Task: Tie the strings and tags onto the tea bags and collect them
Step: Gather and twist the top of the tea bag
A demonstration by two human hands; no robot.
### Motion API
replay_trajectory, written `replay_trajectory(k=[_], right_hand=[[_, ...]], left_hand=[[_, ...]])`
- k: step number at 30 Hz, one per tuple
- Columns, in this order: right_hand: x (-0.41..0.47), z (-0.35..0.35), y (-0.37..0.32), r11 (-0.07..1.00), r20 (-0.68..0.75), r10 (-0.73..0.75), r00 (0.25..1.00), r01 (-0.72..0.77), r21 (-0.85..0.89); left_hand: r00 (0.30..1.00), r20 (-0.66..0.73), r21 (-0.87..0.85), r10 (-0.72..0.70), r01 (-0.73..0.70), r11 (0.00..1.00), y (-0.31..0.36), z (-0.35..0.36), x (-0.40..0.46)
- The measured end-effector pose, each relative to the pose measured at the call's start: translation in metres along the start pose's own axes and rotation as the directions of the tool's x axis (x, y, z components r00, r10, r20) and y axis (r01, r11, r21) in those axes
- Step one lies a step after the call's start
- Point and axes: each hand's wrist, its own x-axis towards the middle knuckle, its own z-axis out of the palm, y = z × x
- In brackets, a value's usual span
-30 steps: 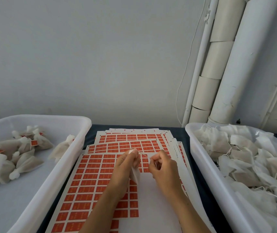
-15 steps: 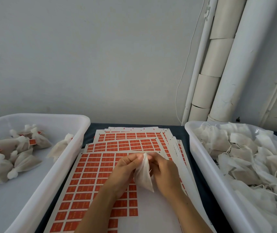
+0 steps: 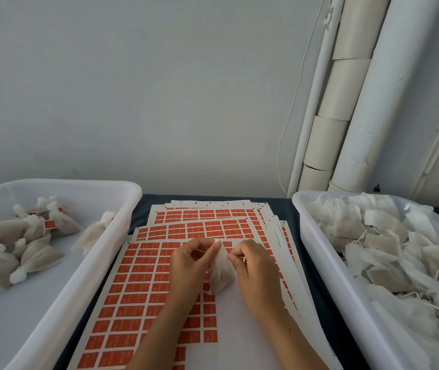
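Since half a second ago the two hands have drawn slightly apart at the top of the tea bag (image 3: 221,273), and the bag now hangs lower between them, its gathered neck up at the fingertips and its rounded body resting against the sheet below. A second ago the hands were apart with only a small piece of the bag showing under the left one.

The dark counter (image 3: 149,206) carries two big white tubs with a stack of paper between them. The right tub (image 3: 319,252) is heaped with loose flat tea bags (image 3: 389,252) and their pale strings. The left tub (image 3: 122,233) holds a smaller cluster of tied bags (image 3: 26,252), some showing orange tags, with one more tied bag lying apart near the tub's right wall. The stack of tag sheets (image 3: 157,265), printed in rows of orange rectangles, is fanned toward the wall; part of the top sheet is bare white.

Above that top sheet, the left hand (image 3: 191,263) pinches the neck of the tea bag between thumb and forefinger. The right hand (image 3: 253,265) has its fingers curled in a closed grip just beside the neck; it seems to pinch a thin string there, though that is too fine to make out clearly.
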Motion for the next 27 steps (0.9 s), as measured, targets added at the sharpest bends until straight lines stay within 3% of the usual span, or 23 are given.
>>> replay_trajectory(k=[15,22,27], right_hand=[[-0.0028,0.0063,0.0041,0.983,-0.002,-0.023,1.0,0.023,0.182],[-0.0014,0.0043,0.0096,0.986,-0.016,-0.008,1.0,0.01,0.167],[-0.0005,0.0039,0.0078,0.976,-0.034,-0.041,0.999,0.047,0.214]], left_hand=[[0.998,0.054,0.123,0.046,-0.052,0.991,-0.0075,0.0058,-0.0045],[0.976,0.162,0.197,0.146,-0.178,0.964,-0.0041,0.0076,-0.0078],[0.975,0.126,0.208,0.184,-0.208,0.956,-0.0017,0.0058,-0.0085]])
